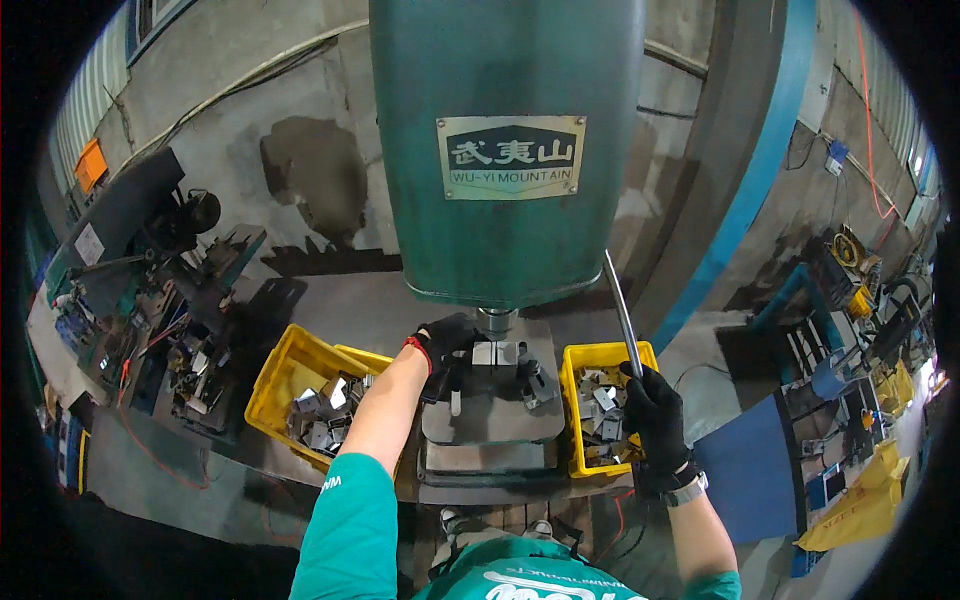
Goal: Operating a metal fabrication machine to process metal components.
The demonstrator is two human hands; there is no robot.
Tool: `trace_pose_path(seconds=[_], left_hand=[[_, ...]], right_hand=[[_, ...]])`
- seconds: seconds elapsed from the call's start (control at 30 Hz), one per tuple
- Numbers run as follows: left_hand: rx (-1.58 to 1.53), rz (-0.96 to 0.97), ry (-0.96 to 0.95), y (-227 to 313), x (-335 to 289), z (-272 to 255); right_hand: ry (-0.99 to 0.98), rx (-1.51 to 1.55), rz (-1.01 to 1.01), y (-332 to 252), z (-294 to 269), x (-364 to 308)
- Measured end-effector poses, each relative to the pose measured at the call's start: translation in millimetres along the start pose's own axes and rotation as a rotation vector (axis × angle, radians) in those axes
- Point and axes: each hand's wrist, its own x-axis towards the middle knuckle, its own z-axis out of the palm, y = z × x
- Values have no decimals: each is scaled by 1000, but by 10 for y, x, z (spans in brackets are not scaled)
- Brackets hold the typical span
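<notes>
The right hand [655,412] is grasping a lever [623,312] while the left hand [450,340], its grip unclear, is hovering beside the metal block [495,354] beneath the spindle [496,321], where keeping clear seems wise.

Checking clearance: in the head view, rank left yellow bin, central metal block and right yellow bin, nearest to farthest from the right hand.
1. Right yellow bin: just left of the right hand.
2. Central metal block: farther left, mid-picture.
3. Left yellow bin: leftmost.
</notes>
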Motion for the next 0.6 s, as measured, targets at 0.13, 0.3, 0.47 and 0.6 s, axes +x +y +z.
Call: trace_pose_path(seconds=[0.13,0.3,0.47,0.6], left_hand=[[-281,54,216,226,-150,-66],[-466,-3,290,299,-625,-146],[-684,28,285,682,-1132,271],[-61,137,418,927,-1171,519]], right_hand=[[24,4,6,-2,-41,4],[-16,95,59,17,-53,0],[-24,116,53,113,-56,32],[-38,129,84,80,-53,25]])
